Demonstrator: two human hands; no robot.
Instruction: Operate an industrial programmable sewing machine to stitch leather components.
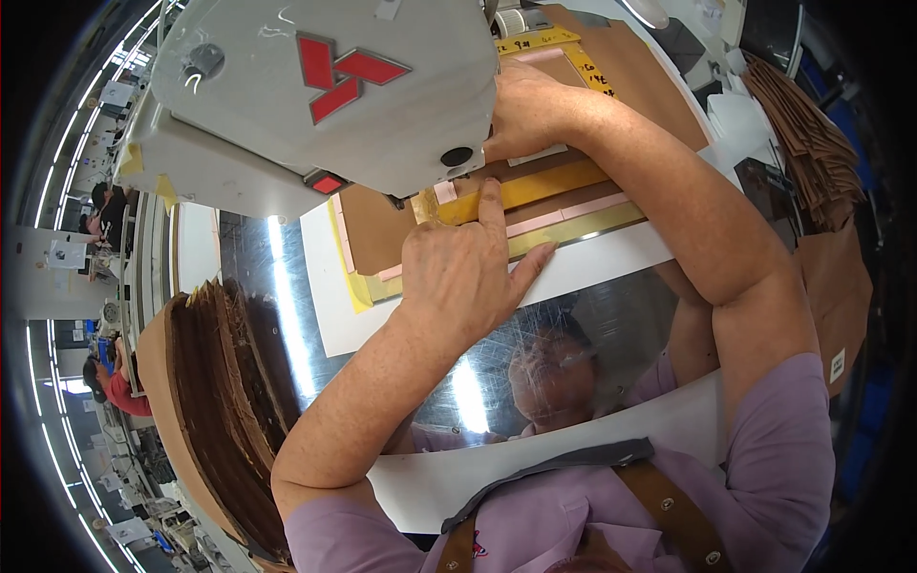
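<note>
My left hand (pixel 454 272) rests beside the near part of a yellow template frame (pixel 554 189), index finger stretched forward onto it and thumb spread to the right. The frame lies over a flat brown leather-like piece (pixel 377 229) with pale pink strips (pixel 562 212) along its edges. My right hand (pixel 533 107) reaches over the far part of the frame, close to the white machine head (pixel 411 105), which hides its fingertips. What those fingers hold, if anything, is out of sight. A white sheet (pixel 330 320) lies beneath the work.
A stack of brown pieces (pixel 215 382) stands left of the shiny metal table (pixel 573 325). More brown sheets (pixel 798 134) are piled at the far right. The machine head overhangs the work at the upper left. People sit at workstations in the left background.
</note>
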